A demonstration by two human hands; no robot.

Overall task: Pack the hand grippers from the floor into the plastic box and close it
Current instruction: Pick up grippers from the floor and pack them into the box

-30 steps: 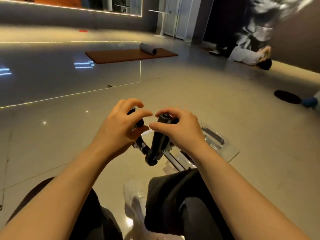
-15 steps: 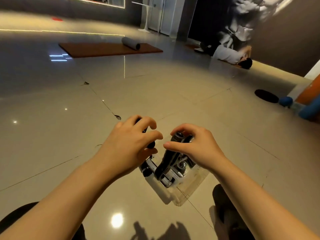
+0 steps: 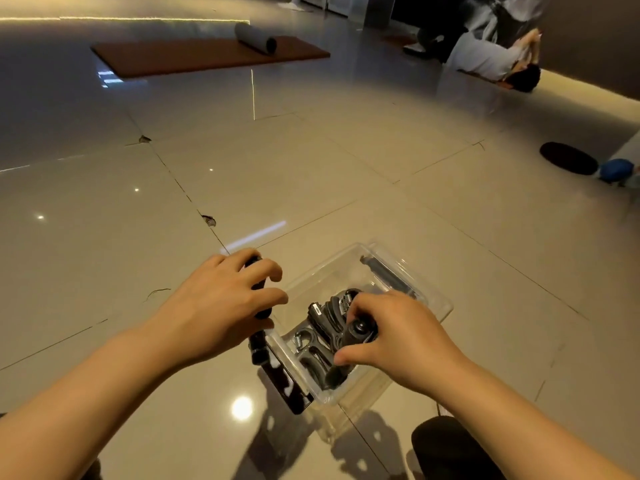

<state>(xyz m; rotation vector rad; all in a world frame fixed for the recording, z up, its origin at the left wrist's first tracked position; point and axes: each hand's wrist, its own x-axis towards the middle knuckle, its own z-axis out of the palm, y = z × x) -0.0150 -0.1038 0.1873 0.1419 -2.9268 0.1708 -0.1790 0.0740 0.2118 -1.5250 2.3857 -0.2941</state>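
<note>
Both hands have dropped: our right hand now grips one hand gripper inside the plastic box, while our left hand holds another just outside, unpacked.

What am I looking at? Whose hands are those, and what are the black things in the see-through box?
There is only one picture, taken by a camera on a person's head, looking down at their own two hands. On the shiny floor sits a clear plastic box. The right hand holds a black hand gripper inside the box; it's a squeeze toy for strong hands. The left hand holds another black handle beside the box. Far away lie an orange mat and another person.
</note>
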